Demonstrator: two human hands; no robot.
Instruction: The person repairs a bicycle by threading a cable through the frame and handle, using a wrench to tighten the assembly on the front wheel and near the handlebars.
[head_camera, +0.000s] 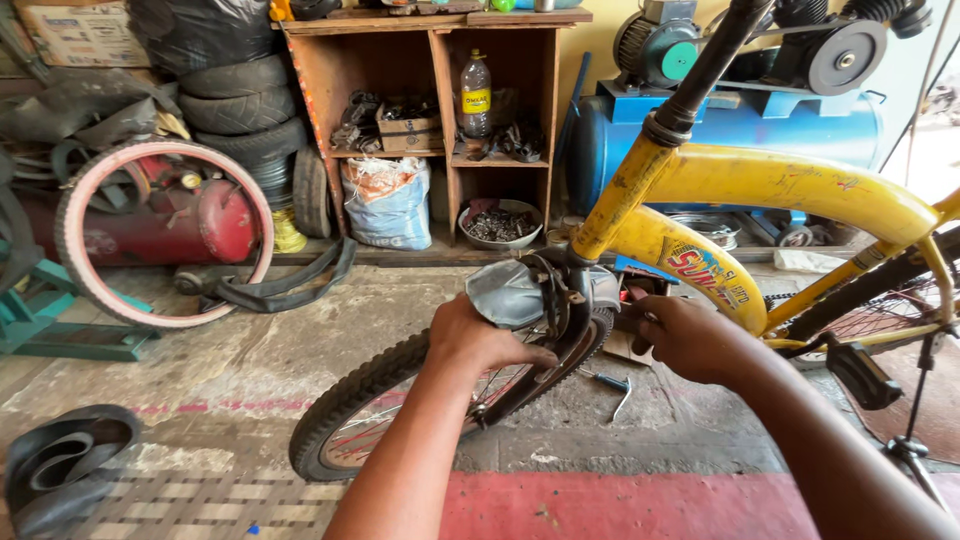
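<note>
A yellow bicycle (770, 190) stands in front of me, its black front tyre (370, 385) turned to the left. My left hand (478, 340) grips the top of the front wheel, just under the grey mudguard (510, 292) and the fork. My right hand (680, 335) reaches in on the other side of the fork by the frame's down tube, its fingers curled against the bike. What the right fingers hold is hidden. A blue-handled screwdriver (610, 381) lies on the concrete floor below the wheel.
A pink-rimmed wheel (165, 235) leans at the left beside a red tank. Stacked tyres (240, 110), a wooden shelf (440, 100) with a bottle and a sack, and a blue compressor (730, 125) line the back. A folded inner tube (60, 465) lies at the lower left.
</note>
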